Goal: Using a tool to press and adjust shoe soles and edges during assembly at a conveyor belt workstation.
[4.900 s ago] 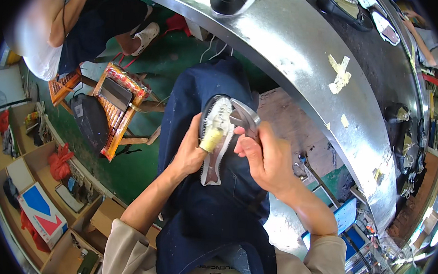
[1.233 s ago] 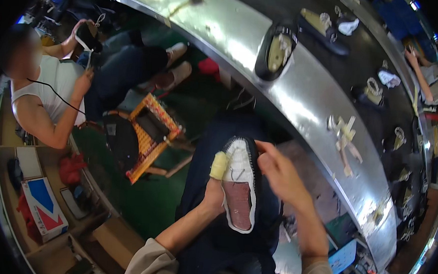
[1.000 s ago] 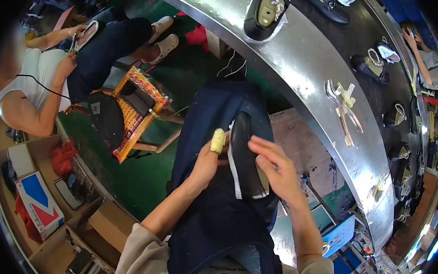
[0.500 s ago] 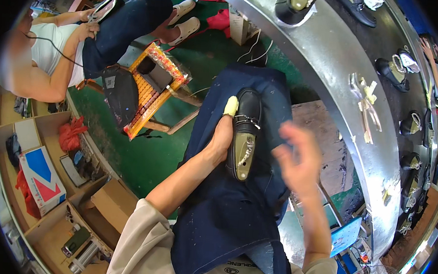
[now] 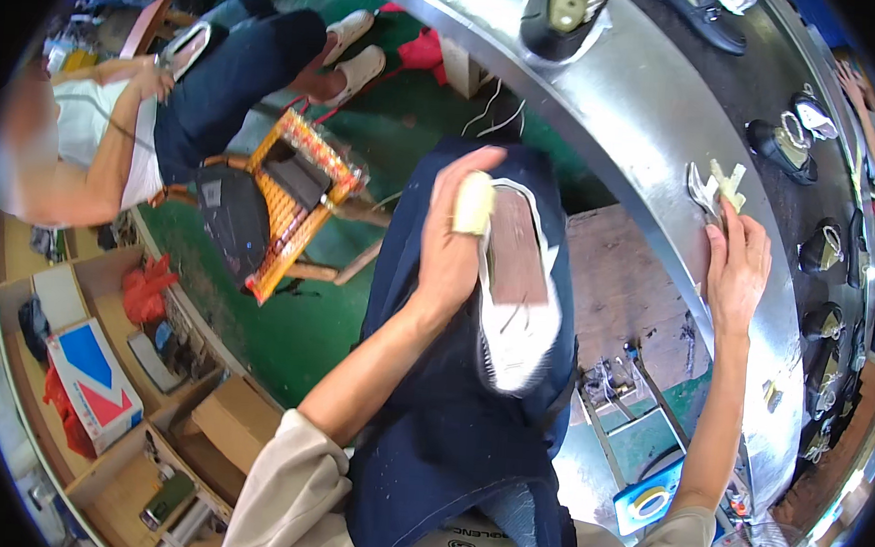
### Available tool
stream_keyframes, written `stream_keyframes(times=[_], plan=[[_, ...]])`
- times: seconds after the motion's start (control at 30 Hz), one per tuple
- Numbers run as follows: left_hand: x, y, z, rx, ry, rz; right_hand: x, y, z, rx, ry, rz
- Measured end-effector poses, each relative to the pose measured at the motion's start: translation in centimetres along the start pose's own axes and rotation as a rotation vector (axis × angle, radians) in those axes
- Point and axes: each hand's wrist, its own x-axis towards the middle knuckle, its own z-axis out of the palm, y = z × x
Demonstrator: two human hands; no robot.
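Note:
My left hand (image 5: 449, 249), with a yellow wrap (image 5: 474, 204) on a finger, grips the side of a shoe (image 5: 519, 329) over my lap. The shoe lies underside up, showing a brownish insole board and white lining turned around the edge; its toe end, slightly blurred, points toward me. On the metal bench to the right, my right hand (image 5: 740, 267) closes its fingers over the handles of metal pincers (image 5: 701, 189). Pale yellow strips (image 5: 730, 181) show beside the pincers' head; the fingers hide most of the handles.
A curved metal bench (image 5: 657, 117) runs along my right, with a black shoe (image 5: 565, 16) on it and several more shoes beyond. At left a co-worker sits holding a shoe (image 5: 186, 50). Nearby are a wooden chair (image 5: 302, 195) and a compartmented box (image 5: 195, 309).
The shoe was flipped from its black top to its white underside, toe now toward me. My right hand moved from beside my lap right and forward onto the pincers.

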Motion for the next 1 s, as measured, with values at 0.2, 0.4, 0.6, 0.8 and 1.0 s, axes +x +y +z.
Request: stream_keyframes(times=[0.2, 0.4, 0.6, 0.8, 1.0], plan=[[-2.3, -2.3, -0.5, 0.095, -0.157, -0.376, -2.5, -7.1, -1.9, 0.758, -0.355, 0.610], [-2.6, 0.0, -1.9, 0.174, -0.354, -0.237, -5.6, -17.3, -2.0, 1.760, -1.027, 0.626], [-3.1, 0.3, -2.8, 0.140, -0.342, -0.135, -4.2, -17.1, -3.0, 1.737, -1.175, 0.556], [-3.4, -0.4, -3.0, 0.126, -0.292, -0.066, -6.7, -19.0, -0.7, 1.017, -0.683, 0.144], [-3.4, -0.5, -3.7, 0.121, -0.339, -0.053, -7.4, -19.8, -0.5, 0.968, -0.592, 0.129]])
